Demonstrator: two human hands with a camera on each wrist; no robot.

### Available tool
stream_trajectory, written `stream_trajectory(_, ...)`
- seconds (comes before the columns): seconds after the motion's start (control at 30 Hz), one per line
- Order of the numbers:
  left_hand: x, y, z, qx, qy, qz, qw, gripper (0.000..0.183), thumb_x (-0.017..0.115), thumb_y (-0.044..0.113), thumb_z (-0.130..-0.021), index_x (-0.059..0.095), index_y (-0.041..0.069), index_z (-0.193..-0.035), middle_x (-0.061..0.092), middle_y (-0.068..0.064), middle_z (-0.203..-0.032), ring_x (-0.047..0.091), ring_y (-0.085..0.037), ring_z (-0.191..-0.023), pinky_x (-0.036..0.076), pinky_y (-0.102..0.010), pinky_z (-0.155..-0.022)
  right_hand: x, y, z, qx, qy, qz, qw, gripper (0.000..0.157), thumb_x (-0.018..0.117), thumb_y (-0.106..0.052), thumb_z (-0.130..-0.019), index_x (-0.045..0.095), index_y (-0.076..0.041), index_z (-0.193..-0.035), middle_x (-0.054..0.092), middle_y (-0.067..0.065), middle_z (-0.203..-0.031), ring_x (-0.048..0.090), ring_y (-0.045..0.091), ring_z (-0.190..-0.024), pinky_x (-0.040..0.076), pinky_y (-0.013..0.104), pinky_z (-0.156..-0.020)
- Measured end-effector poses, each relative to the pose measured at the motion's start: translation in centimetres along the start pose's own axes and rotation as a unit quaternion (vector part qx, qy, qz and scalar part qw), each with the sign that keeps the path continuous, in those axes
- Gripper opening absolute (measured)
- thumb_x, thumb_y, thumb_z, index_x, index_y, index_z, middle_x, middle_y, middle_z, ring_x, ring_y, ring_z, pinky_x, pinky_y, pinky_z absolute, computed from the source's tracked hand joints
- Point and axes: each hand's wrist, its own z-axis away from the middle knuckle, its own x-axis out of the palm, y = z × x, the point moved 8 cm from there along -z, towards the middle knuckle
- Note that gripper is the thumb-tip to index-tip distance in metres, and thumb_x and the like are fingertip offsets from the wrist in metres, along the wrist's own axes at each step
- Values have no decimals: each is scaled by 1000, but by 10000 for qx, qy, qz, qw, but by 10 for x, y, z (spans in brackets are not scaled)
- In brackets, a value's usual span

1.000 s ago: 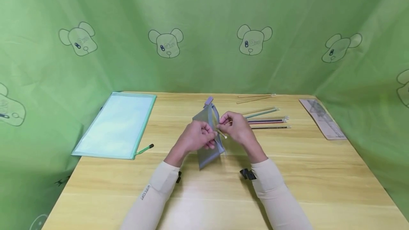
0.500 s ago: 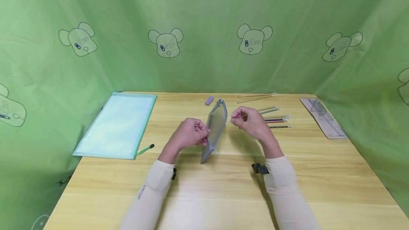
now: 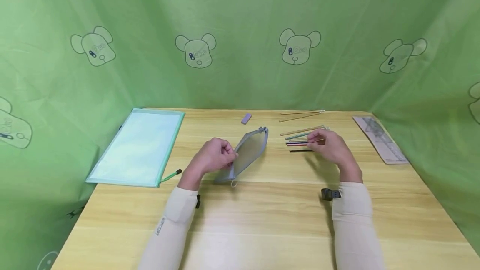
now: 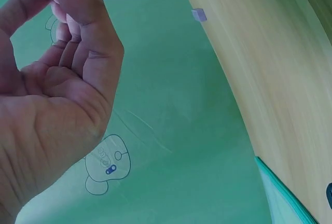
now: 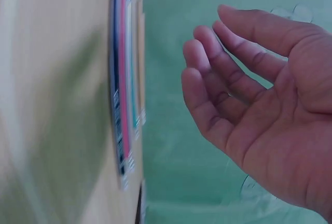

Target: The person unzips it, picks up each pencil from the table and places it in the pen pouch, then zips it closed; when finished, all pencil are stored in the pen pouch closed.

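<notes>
No text was legible: lettering on the left sleeve, nearer than the grey pouch, print on the pencils right of the pouch, and marks on the bear faces behind it were too small or blurred.

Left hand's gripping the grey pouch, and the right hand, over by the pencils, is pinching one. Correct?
Not quite: the right hand is pinching nothing; the right wrist view shows it empty. It is by the pencils, and the left hand grips the grey pouch.
</notes>
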Motion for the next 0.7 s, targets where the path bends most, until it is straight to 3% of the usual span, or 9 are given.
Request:
stream_trajectory(0.13,-2,-2,1,24,1,-177,9998,15,74,20,-100,71,10,-89,74,-4,-85,76,-23,-78,57,-26,-68,1,20,0,72,-119,68,9999,31,73,-13,-103,67,3,-129,74,26,-124,70,41,-115,53,33,-93)
stream_trajectory(0.27,-7,-7,1,-43,12,-225,9997,15,74,19,-100,71,9,-89,74,-5,-86,76,-22,-76,57,-26,-67,6,33,0,147,-266,93,9995,33,73,-11,-102,66,3,-132,73,27,-127,69,43,-119,58,48,-100)
stream_trajectory(0.43,-12,-11,4,-115,-39,-199,9997,15,74,19,-100,72,8,-90,74,-6,-86,74,-19,-74,58,-27,-66,9,44,-1,192,-306,250,9990,36,74,-6,-100,65,6,-133,70,31,-129,67,48,-121,52,63,-109)
stream_trajectory(0.6,-15,-12,4,-91,-78,-177,9998,16,74,19,-101,72,6,-91,75,-6,-85,77,-28,-79,63,-37,-70,9,52,-2,292,-256,350,9986,32,74,-4,-99,67,5,-129,72,30,-124,68,46,-118,53,61,-105)
stream_trajectory(0.7,-16,-12,4,-55,-96,-153,9998,18,74,19,-101,72,4,-92,76,-7,-85,79,-33,-83,64,-43,-72,8,56,-3,384,-208,405,9982,26,74,-2,-97,70,2,-123,73,26,-118,68,43,-113,58,51,-95)
